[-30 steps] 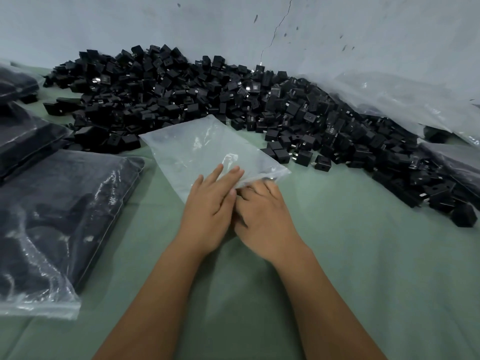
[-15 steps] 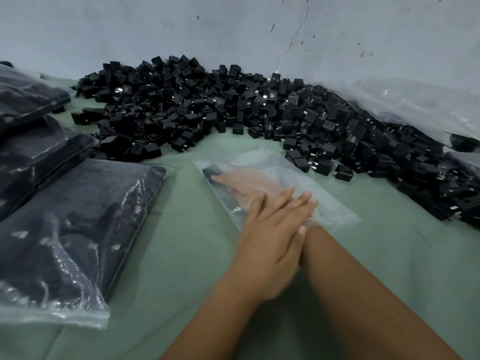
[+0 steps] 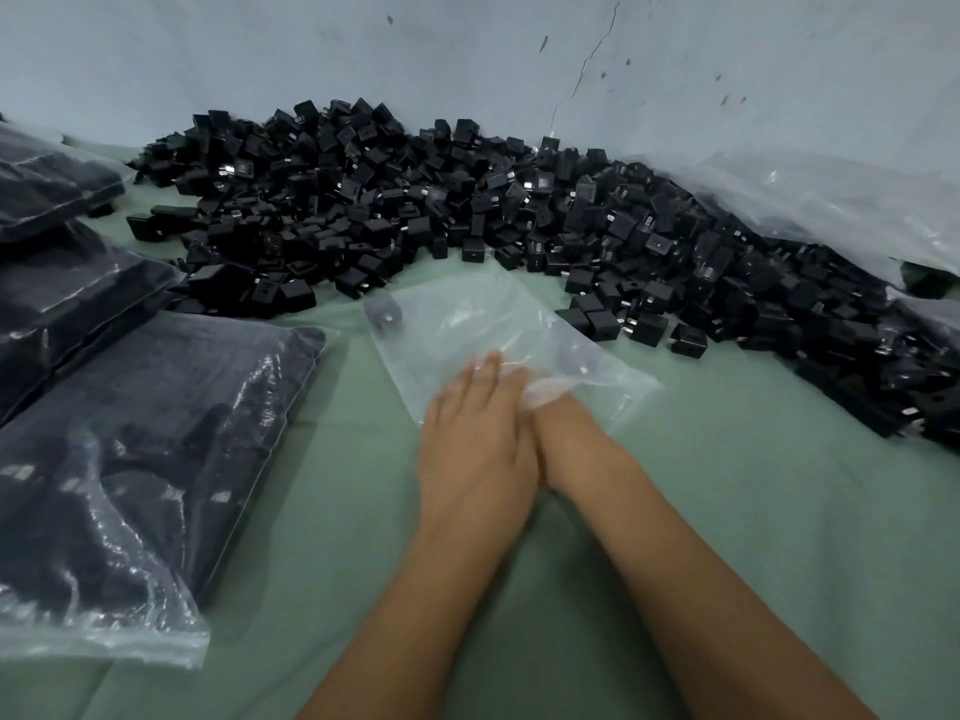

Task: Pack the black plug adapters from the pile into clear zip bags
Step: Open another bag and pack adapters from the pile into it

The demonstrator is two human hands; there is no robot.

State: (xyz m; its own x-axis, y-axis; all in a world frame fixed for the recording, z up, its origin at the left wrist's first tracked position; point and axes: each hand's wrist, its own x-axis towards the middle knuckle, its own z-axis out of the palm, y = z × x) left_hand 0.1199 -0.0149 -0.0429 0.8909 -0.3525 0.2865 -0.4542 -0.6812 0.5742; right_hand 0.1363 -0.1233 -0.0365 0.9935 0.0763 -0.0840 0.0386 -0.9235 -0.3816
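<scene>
At nine o'clock lie filled zip bags [image 3: 140,459]. At centre, the left hand [image 3: 475,444] rests flat, fingers straight, on the clear zip bag [image 3: 493,335]; the right hand [image 3: 563,394] is inside it, grip untellable. Black plug adapters [image 3: 519,220] pile at twelve.

Right hand [image 3: 558,379] hidden inside zip bag [image 3: 467,324]

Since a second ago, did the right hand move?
Yes. The right hand slid forward into the clear bag, toward the adapter pile by the wall.
</scene>
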